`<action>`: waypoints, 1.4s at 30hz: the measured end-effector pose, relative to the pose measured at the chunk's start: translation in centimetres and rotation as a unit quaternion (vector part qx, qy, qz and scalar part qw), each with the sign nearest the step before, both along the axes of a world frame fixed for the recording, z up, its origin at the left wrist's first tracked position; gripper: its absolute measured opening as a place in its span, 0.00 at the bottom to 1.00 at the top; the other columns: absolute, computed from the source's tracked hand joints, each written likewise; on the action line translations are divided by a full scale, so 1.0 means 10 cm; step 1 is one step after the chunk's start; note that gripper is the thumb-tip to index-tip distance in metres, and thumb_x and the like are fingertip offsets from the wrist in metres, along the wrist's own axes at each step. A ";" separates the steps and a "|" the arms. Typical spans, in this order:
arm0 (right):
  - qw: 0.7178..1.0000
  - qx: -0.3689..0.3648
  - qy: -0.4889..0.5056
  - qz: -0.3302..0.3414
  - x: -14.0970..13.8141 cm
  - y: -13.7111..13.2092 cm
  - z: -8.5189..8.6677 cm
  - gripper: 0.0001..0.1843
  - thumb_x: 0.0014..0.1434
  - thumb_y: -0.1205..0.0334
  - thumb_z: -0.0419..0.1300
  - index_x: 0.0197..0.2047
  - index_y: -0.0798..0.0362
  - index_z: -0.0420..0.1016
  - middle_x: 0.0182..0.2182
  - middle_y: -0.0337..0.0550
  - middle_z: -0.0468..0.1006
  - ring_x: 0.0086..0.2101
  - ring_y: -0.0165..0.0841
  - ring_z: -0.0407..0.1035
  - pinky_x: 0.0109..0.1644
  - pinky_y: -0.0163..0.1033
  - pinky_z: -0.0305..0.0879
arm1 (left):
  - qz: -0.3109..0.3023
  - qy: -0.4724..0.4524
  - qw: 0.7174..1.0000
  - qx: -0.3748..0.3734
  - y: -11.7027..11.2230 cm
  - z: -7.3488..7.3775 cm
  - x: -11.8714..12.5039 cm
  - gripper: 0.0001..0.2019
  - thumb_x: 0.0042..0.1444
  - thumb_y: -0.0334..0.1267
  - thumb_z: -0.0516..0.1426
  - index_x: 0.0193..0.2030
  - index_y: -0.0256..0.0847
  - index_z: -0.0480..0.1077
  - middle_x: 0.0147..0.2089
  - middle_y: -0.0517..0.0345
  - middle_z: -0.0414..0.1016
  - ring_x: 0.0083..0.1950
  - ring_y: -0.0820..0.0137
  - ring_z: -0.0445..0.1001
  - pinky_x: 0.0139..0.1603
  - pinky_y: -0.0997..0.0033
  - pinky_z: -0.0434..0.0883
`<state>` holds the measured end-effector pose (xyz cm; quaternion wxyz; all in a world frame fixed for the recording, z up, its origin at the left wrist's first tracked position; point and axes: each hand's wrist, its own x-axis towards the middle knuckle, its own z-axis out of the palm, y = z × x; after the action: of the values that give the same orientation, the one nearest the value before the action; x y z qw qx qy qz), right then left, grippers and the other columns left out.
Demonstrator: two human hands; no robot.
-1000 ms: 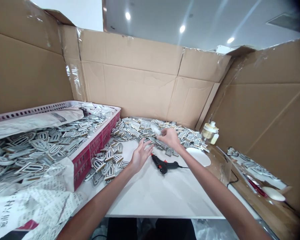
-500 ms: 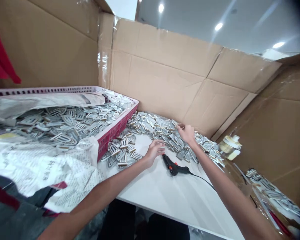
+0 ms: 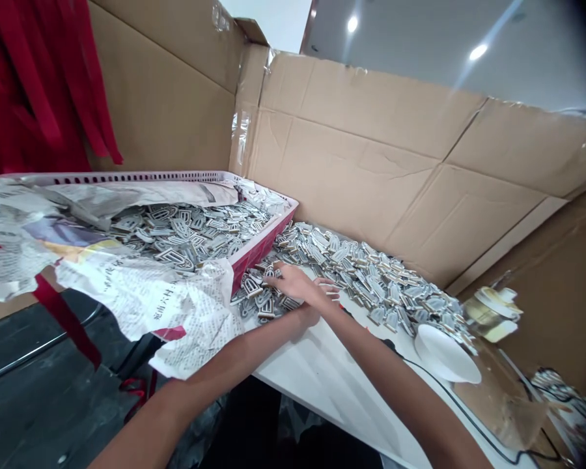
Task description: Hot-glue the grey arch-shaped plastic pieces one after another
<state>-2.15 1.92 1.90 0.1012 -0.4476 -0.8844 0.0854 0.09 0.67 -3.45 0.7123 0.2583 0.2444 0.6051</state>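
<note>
"Where are the hands?"
"Crossed over the near worktop point(image 3: 322, 384). The right hand point(image 3: 293, 283) rests open on a heap of grey arched tags point(image 3: 258, 303); the left hand point(image 3: 320, 296) lies loosely open beside it."
"Further off?"
"A red crate point(image 3: 261, 254), far left, full of tags."

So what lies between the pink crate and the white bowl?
Silver-and-gold arch-shaped badges lie heaped across that stretch of the white table, with a hand on them beside the crate; head view.
</note>
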 end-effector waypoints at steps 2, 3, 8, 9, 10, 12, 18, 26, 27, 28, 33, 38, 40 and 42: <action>1.000 0.011 0.007 0.003 -0.07 0.01 -0.04 0.16 0.55 0.50 0.55 0.40 0.53 0.69 0.33 0.48 0.75 0.34 0.37 0.69 0.35 0.37 0.60 | 0.004 0.016 1.000 -0.015 0.03 -0.03 0.03 0.04 0.57 0.29 0.49 0.36 0.38 0.64 0.30 0.55 0.69 0.35 0.68 0.72 0.42 0.62 0.67; 1.000 0.012 0.021 -0.003 -0.10 0.03 -0.06 0.15 0.54 0.53 0.56 0.41 0.54 0.69 0.34 0.48 0.75 0.34 0.37 0.69 0.35 0.37 0.60 | 0.007 0.025 0.999 -0.024 0.05 -0.05 0.04 0.05 0.56 0.28 0.49 0.36 0.39 0.63 0.30 0.55 0.69 0.33 0.69 0.71 0.42 0.62 0.66; 0.990 -0.041 0.126 -0.049 -0.10 0.13 -0.12 0.22 0.47 0.60 0.61 0.47 0.54 0.67 0.29 0.41 0.74 0.31 0.33 0.68 0.35 0.36 0.61 | 0.006 0.046 0.998 -0.051 0.08 -0.12 0.09 0.06 0.53 0.27 0.48 0.35 0.41 0.62 0.30 0.56 0.68 0.29 0.72 0.69 0.41 0.62 0.66; 0.987 -0.042 0.144 -0.061 -0.06 0.13 -0.10 0.23 0.46 0.61 0.61 0.48 0.54 0.67 0.27 0.40 0.74 0.30 0.33 0.68 0.34 0.35 0.61 | -0.001 0.044 0.998 -0.046 0.07 -0.12 0.08 0.05 0.53 0.28 0.49 0.34 0.41 0.62 0.30 0.56 0.68 0.29 0.71 0.69 0.41 0.62 0.67; 0.984 -0.033 0.163 -0.069 -0.01 0.12 -0.06 0.24 0.46 0.62 0.60 0.48 0.54 0.67 0.26 0.38 0.73 0.29 0.32 0.68 0.34 0.35 0.60 | -0.010 0.040 0.998 -0.038 0.06 -0.11 0.07 0.04 0.54 0.30 0.50 0.34 0.41 0.63 0.30 0.55 0.69 0.30 0.70 0.69 0.40 0.62 0.67; 0.977 0.011 0.196 -0.081 0.15 0.05 0.07 0.24 0.47 0.63 0.58 0.49 0.53 0.66 0.25 0.36 0.73 0.28 0.32 0.67 0.34 0.35 0.60 | -0.027 0.027 0.999 -0.023 0.04 -0.09 0.05 0.04 0.55 0.35 0.50 0.35 0.40 0.65 0.32 0.52 0.70 0.32 0.67 0.70 0.39 0.63 0.68; 0.948 0.212 0.136 -0.196 0.83 -0.34 0.43 0.27 0.52 0.67 0.52 0.56 0.51 0.60 0.30 0.43 0.73 0.31 0.36 0.67 0.33 0.36 0.56 | -0.054 0.001 0.998 -0.040 0.10 0.01 0.04 0.07 0.56 0.38 0.50 0.36 0.39 0.65 0.29 0.55 0.70 0.28 0.70 0.70 0.36 0.68 0.68; 0.978 0.152 0.041 -0.138 1.11 -0.55 0.13 0.19 0.56 0.66 0.51 0.51 0.52 0.65 0.38 0.53 0.76 0.41 0.46 0.67 0.40 0.45 0.59 | -0.146 0.031 0.987 -0.064 0.09 0.09 -0.01 0.16 0.60 0.46 0.45 0.36 0.37 0.67 0.26 0.55 0.71 0.28 0.68 0.72 0.33 0.69 0.68; 0.982 0.124 0.077 -0.116 1.16 -0.56 0.11 0.20 0.56 0.63 0.52 0.53 0.51 0.65 0.38 0.51 0.76 0.40 0.45 0.69 0.40 0.45 0.60 | -0.147 0.041 0.986 -0.066 0.08 0.10 -0.01 0.16 0.60 0.46 0.45 0.36 0.37 0.67 0.27 0.54 0.72 0.28 0.68 0.73 0.33 0.70 0.68; 0.982 0.100 0.119 -0.105 1.24 -0.56 0.10 0.21 0.56 0.60 0.54 0.53 0.50 0.65 0.38 0.49 0.77 0.38 0.44 0.70 0.40 0.44 0.61 | -0.147 0.049 0.986 -0.067 0.08 0.10 -0.01 0.16 0.60 0.45 0.45 0.37 0.36 0.67 0.27 0.54 0.73 0.28 0.68 0.73 0.33 0.70 0.68; 0.923 0.166 0.214 -0.275 2.05 -0.47 0.16 0.19 0.58 0.51 0.50 0.47 0.50 0.70 0.35 0.45 0.78 0.36 0.39 0.72 0.42 0.41 0.64 | -0.120 0.086 0.986 -0.074 0.05 0.15 0.00 0.15 0.61 0.45 0.44 0.38 0.35 0.63 0.33 0.46 0.75 0.26 0.70 0.72 0.31 0.71 0.68; 0.877 0.053 -0.008 -0.478 3.04 -0.27 0.15 0.19 0.49 0.63 0.56 0.45 0.55 0.74 0.40 0.57 0.76 0.40 0.47 0.71 0.38 0.44 0.64 | -0.078 0.160 0.982 -0.055 0.01 0.16 0.02 0.10 0.61 0.43 0.46 0.37 0.38 0.57 0.30 0.48 0.75 0.24 0.70 0.73 0.31 0.71 0.68; 0.884 -0.044 -0.032 -0.465 3.27 -0.21 0.12 0.20 0.43 0.65 0.60 0.42 0.55 0.75 0.41 0.56 0.76 0.38 0.45 0.71 0.34 0.41 0.63 | -0.072 0.179 0.980 -0.039 0.00 0.15 0.03 0.09 0.59 0.42 0.50 0.36 0.39 0.55 0.31 0.48 0.76 0.25 0.69 0.74 0.31 0.71 0.69; 0.895 -0.093 -0.021 -0.436 3.40 -0.18 0.07 0.19 0.39 0.67 0.61 0.40 0.55 0.76 0.38 0.52 0.77 0.34 0.41 0.72 0.31 0.37 0.62 | -0.077 0.185 0.979 -0.035 -0.01 0.15 0.03 0.09 0.57 0.41 0.52 0.36 0.39 0.55 0.32 0.48 0.76 0.26 0.69 0.75 0.30 0.72 0.69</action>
<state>31.80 0.12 2.61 0.0672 -0.7976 -0.5901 0.1054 0.43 0.54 -1.92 0.7080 0.3588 0.3727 0.4808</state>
